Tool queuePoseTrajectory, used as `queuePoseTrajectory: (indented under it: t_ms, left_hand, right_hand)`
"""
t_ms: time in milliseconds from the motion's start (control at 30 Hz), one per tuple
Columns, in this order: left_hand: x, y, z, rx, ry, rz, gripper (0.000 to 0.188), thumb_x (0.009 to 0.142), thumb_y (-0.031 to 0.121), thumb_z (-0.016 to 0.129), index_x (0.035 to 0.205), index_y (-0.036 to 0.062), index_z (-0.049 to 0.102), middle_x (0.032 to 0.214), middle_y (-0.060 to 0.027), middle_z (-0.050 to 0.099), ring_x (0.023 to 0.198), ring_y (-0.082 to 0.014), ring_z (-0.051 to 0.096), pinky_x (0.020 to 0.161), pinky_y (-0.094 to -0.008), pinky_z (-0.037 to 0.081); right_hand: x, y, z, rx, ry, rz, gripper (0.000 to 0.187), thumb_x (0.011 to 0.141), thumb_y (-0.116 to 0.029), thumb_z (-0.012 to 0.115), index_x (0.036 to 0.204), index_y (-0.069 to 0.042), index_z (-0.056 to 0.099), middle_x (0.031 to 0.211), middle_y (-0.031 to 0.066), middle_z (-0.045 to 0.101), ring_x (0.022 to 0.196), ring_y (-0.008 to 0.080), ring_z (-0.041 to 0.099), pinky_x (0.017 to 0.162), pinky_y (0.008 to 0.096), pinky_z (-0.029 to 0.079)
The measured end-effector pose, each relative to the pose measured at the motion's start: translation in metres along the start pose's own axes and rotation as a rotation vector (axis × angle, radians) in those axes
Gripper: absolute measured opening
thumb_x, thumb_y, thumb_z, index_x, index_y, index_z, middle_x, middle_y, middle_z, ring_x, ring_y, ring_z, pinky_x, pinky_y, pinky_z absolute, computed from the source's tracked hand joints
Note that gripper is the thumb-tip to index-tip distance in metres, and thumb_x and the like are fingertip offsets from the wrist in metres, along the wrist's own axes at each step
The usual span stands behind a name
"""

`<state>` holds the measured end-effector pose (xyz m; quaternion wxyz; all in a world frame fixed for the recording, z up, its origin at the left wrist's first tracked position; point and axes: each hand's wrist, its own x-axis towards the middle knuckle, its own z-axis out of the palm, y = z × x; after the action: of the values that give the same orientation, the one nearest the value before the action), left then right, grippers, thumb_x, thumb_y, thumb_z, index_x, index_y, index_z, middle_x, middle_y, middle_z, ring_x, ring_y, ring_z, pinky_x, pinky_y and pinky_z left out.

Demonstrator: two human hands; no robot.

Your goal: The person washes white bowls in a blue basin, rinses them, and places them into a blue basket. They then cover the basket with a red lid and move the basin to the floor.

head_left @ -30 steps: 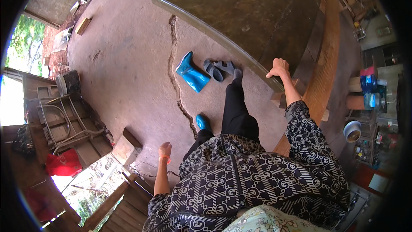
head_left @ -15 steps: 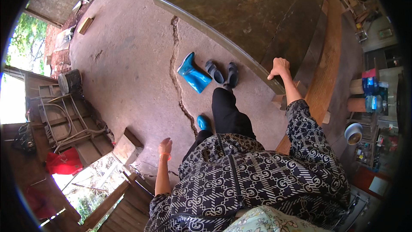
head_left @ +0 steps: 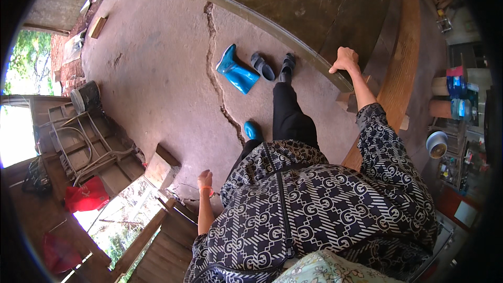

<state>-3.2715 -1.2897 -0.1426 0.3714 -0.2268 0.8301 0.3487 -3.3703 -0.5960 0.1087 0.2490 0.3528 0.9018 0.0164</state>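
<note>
My right hand (head_left: 346,60) is closed at the near corner of a large dark table (head_left: 298,8), its thumb at the edge and its knuckles over the top. My left hand (head_left: 205,179), with an orange band at the wrist, hangs free at my left side, fingers loosely curled and nothing visible in them. A blue rubber boot (head_left: 238,71) lies on its side on the floor. Next to it is a dark clog (head_left: 262,66); my right foot is at the other clog (head_left: 288,62). A blue boot (head_left: 252,130) covers my left foot.
A long wooden plank (head_left: 401,73) runs along the table's right side. A crack (head_left: 212,63) crosses the concrete floor. At left are a metal-framed chair (head_left: 86,144), a red bag (head_left: 86,195) and a wooden block (head_left: 161,167). A white bowl-like container (head_left: 436,144) stands at right.
My right foot has moved forward into or onto the right clog. My body has shifted forward slightly. The right hand stays on the table corner; the left still hangs at my side.
</note>
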Motion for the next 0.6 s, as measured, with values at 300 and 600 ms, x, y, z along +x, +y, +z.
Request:
queuePoseTrajectory:
  t_ms: [300, 600]
  left_hand:
    - [0.028, 0.051, -0.007, 0.038, 0.001, 0.191, 0.038, 0.082, 0.022, 0.059, 0.113, 0.0016, 0.064, 0.107, -0.0181, 0.066, 0.101, -0.0266, 0.064, 0.089, -0.0341, 0.048]
    - [0.029, 0.094, -0.008, 0.063, -0.045, 0.374, 0.038, 0.082, 0.023, 0.06, 0.115, 0.0033, 0.063, 0.105, -0.013, 0.067, 0.091, -0.021, 0.064, 0.079, -0.0312, 0.051]
  right_hand:
    - [-0.002, 0.004, 0.011, 0.07, 0.059, 0.02, 0.056, 0.052, -0.031, 0.088, 0.095, -0.001, 0.069, 0.1, 0.0194, 0.067, 0.096, 0.0321, 0.065, 0.08, 0.0398, 0.054]
    - [-0.002, 0.007, 0.016, 0.074, 0.065, 0.004, 0.054, 0.054, -0.031, 0.087, 0.095, -0.001, 0.069, 0.1, 0.0197, 0.067, 0.095, 0.0327, 0.065, 0.08, 0.0402, 0.054]
